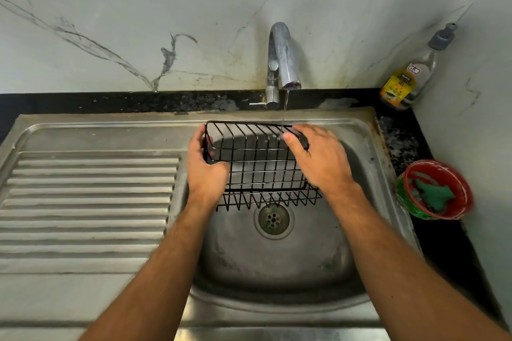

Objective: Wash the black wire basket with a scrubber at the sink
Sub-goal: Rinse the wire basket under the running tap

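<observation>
I hold the black wire basket (257,163) over the steel sink (277,257), under the tap. My left hand (206,167) grips its left end, fingers curled round the wires. My right hand (318,158) grips the right end, thumb on the top rim. A thin stream of water runs from the tap (282,58) onto the rim by my right thumb. The green scrubber (432,194) lies in a red bowl (465,188) on the counter to the right, apart from both hands.
A ribbed steel drainboard (88,196) lies left of the basin. The drain (273,219) sits below the basket. A dishwash gel bottle (410,75) stands in the back right corner on the black counter. Marble walls close the back and right.
</observation>
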Available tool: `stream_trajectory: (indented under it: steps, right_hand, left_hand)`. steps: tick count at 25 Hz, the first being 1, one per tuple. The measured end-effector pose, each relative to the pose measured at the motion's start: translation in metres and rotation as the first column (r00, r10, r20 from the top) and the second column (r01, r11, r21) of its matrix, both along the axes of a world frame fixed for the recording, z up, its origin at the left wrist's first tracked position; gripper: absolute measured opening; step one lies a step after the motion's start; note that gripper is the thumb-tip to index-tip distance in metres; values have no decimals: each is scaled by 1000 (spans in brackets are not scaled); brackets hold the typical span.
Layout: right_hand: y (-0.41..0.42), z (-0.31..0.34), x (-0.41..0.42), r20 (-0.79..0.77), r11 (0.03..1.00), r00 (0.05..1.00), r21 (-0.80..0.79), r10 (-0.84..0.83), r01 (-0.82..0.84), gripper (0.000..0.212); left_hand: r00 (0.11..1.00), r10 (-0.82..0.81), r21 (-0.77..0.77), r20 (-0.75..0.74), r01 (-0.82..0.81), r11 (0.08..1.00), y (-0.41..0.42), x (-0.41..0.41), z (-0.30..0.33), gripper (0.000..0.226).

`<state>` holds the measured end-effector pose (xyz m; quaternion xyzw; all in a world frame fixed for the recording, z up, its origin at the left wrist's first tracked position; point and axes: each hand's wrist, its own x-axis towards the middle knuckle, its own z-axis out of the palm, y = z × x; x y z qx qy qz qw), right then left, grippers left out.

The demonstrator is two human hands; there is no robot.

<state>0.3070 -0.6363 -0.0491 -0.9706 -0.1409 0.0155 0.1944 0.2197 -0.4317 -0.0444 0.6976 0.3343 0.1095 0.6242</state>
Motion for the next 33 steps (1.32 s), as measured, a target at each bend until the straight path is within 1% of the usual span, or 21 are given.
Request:
stream_trajectory:
  steps: [2, 3, 5, 7, 8, 10, 11, 13, 15, 16, 17, 18, 20, 21, 22, 23, 25, 26, 28, 31, 33]
  right_hand:
    - [17, 2, -13, -33, 995, 995, -39, -91, 89, 72]
    - [31, 5, -23, -34, 996, 996, -54, -77, 76, 72]
    - [59, 9, -47, -8, 995, 998, -84, 55, -55, 72]
    - [73, 7, -61, 38, 963, 970, -135, 241, -234, 66]
    - [71, 6, -58, 45, 926, 935, -157, 353, -342, 63]
    - [52, 4, -38, 7, 855, 865, -160, 501, -494, 58]
    - [39, 2, -27, -30, 852, 866, -163, 499, -497, 57]
    - [12, -1, -5, -116, 910, 930, -196, 349, -366, 61]
    - [-2, 2, 2, -169, 953, 974, -237, 152, -190, 72]
    - [2, 6, -2, -167, 954, 978, -254, 122, -162, 77]
    - [12, 11, -12, -143, 947, 977, -257, 159, -192, 79]
    - [25, 16, -25, -111, 931, 959, -233, 261, -280, 77]
    - [51, 18, -52, -21, 844, 853, -133, 521, -519, 67]
    - [58, 16, -63, 36, 796, 797, -101, 603, -597, 62]
    - [60, 12, -66, 106, 777, 770, -79, 630, -625, 57]
    - [56, 7, -62, 176, 788, 770, -60, 613, -613, 52]
    - [35, -5, -47, 304, 861, 812, -61, 498, -505, 46]
    - [21, -9, -38, 348, 907, 844, -52, 408, -418, 44]
    - [1, -12, -26, 360, 975, 910, 5, 205, -221, 43]
    - [5, -5, -28, 243, 998, 969, 50, -43, 32, 47]
    - [12, 5, -29, 41, 972, 980, 138, -195, 188, 61]
  left_hand:
    - [999, 20, -62, -25, -21, 998, -8, 4, 1, 81]
    - [999, 26, -91, -40, -29, 995, -13, 6, 2, 78]
    - [993, 60, -124, -99, -72, 990, -18, 11, 2, 76]
    - [973, 94, -147, -211, -127, 981, -12, 14, -5, 78]
    - [961, 90, -181, -260, -140, 973, -8, 13, -8, 72]
    - [947, 73, -261, -313, -160, 952, -3, 7, 1, 42]
    - [941, 68, -277, -331, -165, 946, -1, 4, 7, 26]
    - [929, 72, -261, -363, -176, 949, 8, -2, 2, 10]
    - [928, 74, -250, -366, -175, 952, 14, -7, -1, 11]
    - [930, 66, -253, -361, -166, 953, 15, -8, -2, 13]
    - [927, 55, -251, -371, -157, 955, 16, -8, -4, 15]
    - [924, 48, -252, -379, -152, 956, 15, -6, -5, 16]
    - [921, 39, -253, -388, -148, 956, 15, -3, -7, 17]
    - [919, 29, -269, -394, -145, 952, 15, -1, -8, 16]
    - [916, 1, -296, -402, -131, 946, 15, -1, -10, 17]
    - [912, -26, -320, -410, -117, 940, 14, -1, -12, 19]
    - [905, -31, -324, -424, -119, 938, 13, -4, -16, 18]
    - [903, -14, -315, -429, -135, 940, 13, -6, -18, 16]
    - [901, 13, -301, -433, -158, 940, 11, -6, -19, 15]
    - [907, 53, -283, -418, -185, 941, 7, -2, -17, 14]
    - [914, 48, -283, -403, -174, 943, 7, 0, -21, 13]
